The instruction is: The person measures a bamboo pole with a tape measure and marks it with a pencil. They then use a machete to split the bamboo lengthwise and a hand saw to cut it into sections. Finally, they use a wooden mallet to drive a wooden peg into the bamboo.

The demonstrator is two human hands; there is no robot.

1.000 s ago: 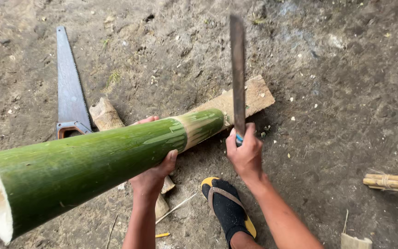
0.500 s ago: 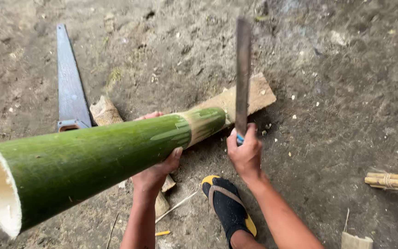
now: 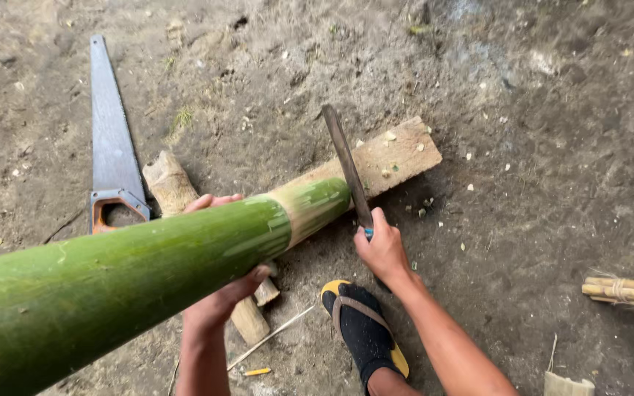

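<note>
Item: green bamboo pole [image 3: 133, 271], far end resting on a wooden board [image 3: 394, 158], cradled from beneath by our left hand [image 3: 221, 293]. Our right hand [image 3: 383, 249], fist closed on a machete [image 3: 346, 165], sets the blade beside the peeled tip; we judge short strokes directed away from the left fingers best.

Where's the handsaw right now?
In the head view the handsaw lies flat on the dirt at upper left, its orange handle beside a short log, just beyond the green bamboo pole.
</note>
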